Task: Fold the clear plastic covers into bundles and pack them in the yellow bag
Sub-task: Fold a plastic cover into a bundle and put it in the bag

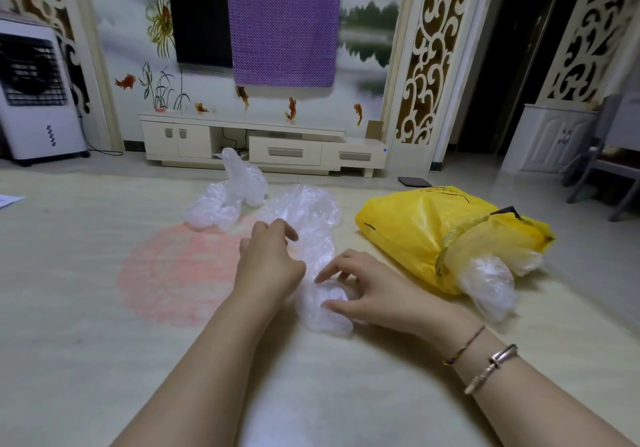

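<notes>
A purple cloth [284,27] hangs above a cream cabinet [263,142].

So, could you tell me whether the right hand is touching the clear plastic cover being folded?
Touching. The head view shows the right hand with thumb and fingers curled round the near end of the clear plastic cover.

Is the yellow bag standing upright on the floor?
No, the yellow bag lies on its side, with clear plastic spilling from its mouth.

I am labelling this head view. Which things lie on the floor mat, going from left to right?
Pink round patch → loose clear plastic cover → left hand → right hand on the cover being folded → yellow bag.
</notes>
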Available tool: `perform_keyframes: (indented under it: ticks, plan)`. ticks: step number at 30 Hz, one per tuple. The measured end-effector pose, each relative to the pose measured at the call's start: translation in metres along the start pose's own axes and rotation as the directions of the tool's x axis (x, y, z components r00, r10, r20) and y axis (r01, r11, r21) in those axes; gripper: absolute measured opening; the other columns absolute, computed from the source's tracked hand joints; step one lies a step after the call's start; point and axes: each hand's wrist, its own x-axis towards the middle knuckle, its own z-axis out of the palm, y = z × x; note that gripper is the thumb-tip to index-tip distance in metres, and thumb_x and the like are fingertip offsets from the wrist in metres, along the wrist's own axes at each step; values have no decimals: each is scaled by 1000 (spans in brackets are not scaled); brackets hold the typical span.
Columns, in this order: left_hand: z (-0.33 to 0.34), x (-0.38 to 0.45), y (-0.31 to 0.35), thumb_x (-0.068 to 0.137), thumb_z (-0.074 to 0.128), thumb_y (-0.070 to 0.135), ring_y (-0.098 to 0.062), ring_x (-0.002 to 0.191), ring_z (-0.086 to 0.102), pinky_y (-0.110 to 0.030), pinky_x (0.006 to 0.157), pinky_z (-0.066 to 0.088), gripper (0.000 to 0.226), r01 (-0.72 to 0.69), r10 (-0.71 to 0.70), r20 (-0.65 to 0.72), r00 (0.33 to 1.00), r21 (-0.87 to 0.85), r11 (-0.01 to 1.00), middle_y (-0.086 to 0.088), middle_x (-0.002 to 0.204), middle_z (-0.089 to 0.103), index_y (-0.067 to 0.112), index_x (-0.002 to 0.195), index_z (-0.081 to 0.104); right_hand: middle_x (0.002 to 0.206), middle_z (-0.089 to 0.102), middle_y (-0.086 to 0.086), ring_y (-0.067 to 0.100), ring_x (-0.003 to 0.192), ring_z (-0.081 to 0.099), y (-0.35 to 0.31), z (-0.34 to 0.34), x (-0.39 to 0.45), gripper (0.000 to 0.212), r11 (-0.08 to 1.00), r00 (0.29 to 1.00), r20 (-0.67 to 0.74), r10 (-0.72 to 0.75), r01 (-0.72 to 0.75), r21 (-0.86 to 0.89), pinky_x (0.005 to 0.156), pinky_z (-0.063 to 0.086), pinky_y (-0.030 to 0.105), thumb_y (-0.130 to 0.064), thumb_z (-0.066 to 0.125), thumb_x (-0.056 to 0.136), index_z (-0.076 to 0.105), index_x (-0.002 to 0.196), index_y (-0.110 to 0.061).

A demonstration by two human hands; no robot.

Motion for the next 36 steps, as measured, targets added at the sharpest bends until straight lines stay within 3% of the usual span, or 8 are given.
perform_keyframes:
  ticks: [3,7,15,23,27,30,33,36]
  plan:
    - [-12,0,8,78,65,1,-14,70,57,-21,57,44,18,14,32,184,982,-242,970,-1,87,63,16,87,63,110,56,-8,7,103,51,-1,-1,1,30,999,1000,-12,10,-9,38,91,42,19,-29,74,80,64,108,-27]
    - [-14,-2,5,75,71,0,-15,68,58,-21,62,44,14,81,0,404,915,-184,980,-1,75,63,11,84,66,106,62,-11,3,96,58,-3,-10,-3,16,988,998,-24,50,-46,150,82,46,17,-18,67,87,65,102,-21]
    - [-14,-1,1,73,74,0,-13,68,56,-21,61,42,18,108,-34,457,889,-136,985,1,74,62,11,87,69,113,49,-13,-3,102,40,-13,-35,-16,35,994,994,110,18,-6,-108,86,32,4,-15,65,84,54,112,-34]
    - [-18,0,0,82,70,16,-12,70,57,-22,67,42,3,86,-19,487,873,-115,990,3,75,64,18,83,69,101,50,-16,3,98,46,-11,-10,-7,14,992,998,19,-55,57,-112,88,41,18,-25,60,87,59,99,-32]
    - [-26,1,8,94,37,60,-12,69,54,-25,66,39,54,164,-87,512,854,-108,981,1,79,63,17,81,67,85,58,-8,8,76,53,-3,-2,1,9,997,989,-126,75,-74,12,74,46,27,-26,59,88,60,80,-24]
    - [-29,0,3,81,42,75,-15,69,50,-30,69,36,64,144,-93,523,847,-58,988,1,76,59,16,84,66,61,54,-9,6,58,46,-1,1,7,24,971,960,-195,203,-172,164,62,38,30,-18,58,89,58,65,-21]
    - [-23,2,-1,78,69,54,-16,61,43,-29,60,30,42,79,-64,483,874,-10,997,1,67,49,15,74,57,54,50,-8,6,54,43,-1,6,12,28,951,929,-249,274,-224,211,56,33,26,-16,60,88,57,61,-17]
    - [-9,5,-2,81,69,22,-16,54,38,-24,49,28,32,97,-82,346,935,-28,995,-2,64,45,15,63,43,62,52,-7,5,56,43,-1,11,15,20,958,904,-320,283,-255,128,52,31,19,-21,64,84,53,68,-15]
